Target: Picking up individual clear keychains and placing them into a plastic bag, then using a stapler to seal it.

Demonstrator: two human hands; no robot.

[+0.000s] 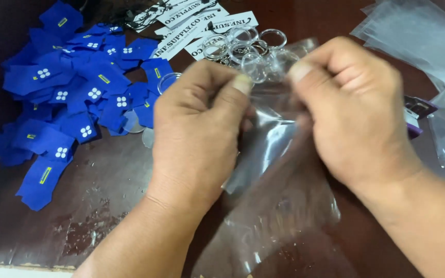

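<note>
- Left hand (199,123) pinches the near edge of a clear plastic bag (279,190) between thumb and fingers, at the bag's mouth.
- Right hand (354,110) pinches the opposite edge of the same mouth, thumb pressed on top; the bag hangs between both hands above the desk (99,195).
- Thin, light and limp, the bag looks slippery and creases easily; its top edges seem the best place to hold it, one layer per hand.
- Metal key rings (243,44) lie in a small heap just beyond the fingertips.
- Blue fabric tags (73,98) are piled at the left, white paper cards (191,23) at the top, more clear bags (418,36) at the right.
- Dark brown, the desk has a worn, scuffed patch near its front edge.
</note>
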